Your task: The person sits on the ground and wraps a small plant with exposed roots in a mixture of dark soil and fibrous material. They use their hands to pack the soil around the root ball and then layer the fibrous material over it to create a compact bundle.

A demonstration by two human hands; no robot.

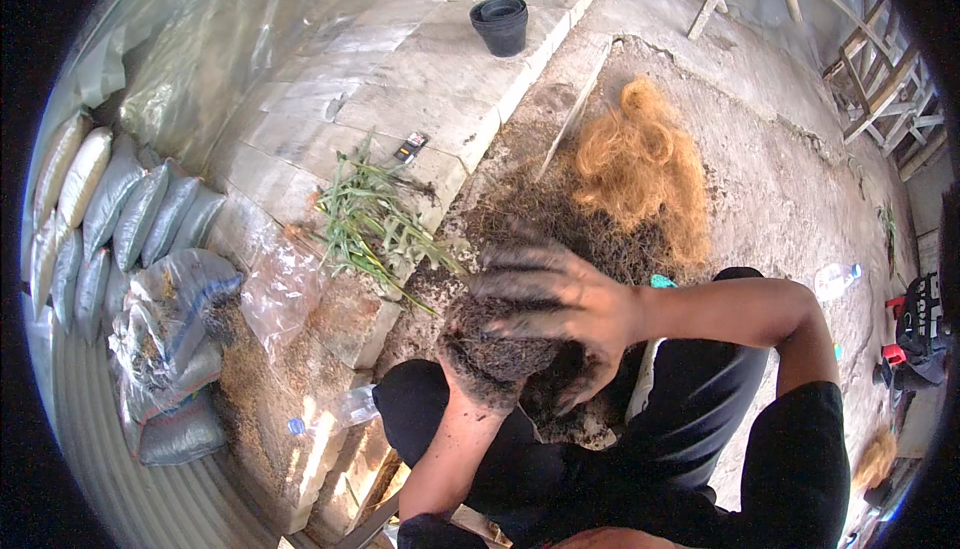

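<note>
A dark clump of soil mixed with fibre (500, 349) rests in my left hand (462, 381), whose fingers are mostly hidden by it. Over the top of the clump spreads my right hand (585, 304), its dirt-blackened fingers stretched apart and smeared by motion. One right finger crosses in front of the clump, and the thumb points down beside it. Beyond my hands lies a heap of dark soil and roots (540, 211), with a pile of orange-brown fibre (650, 164) against it.
Uprooted green plants (375, 214) and a phone-like device (410, 147) lie on the concrete slabs at left. Black pots (500, 24) stand further back. Filled sacks (140, 199) are stacked at far left. Plastic bottles (355, 406) lie around, and wooden frames (880, 79) stand at far right.
</note>
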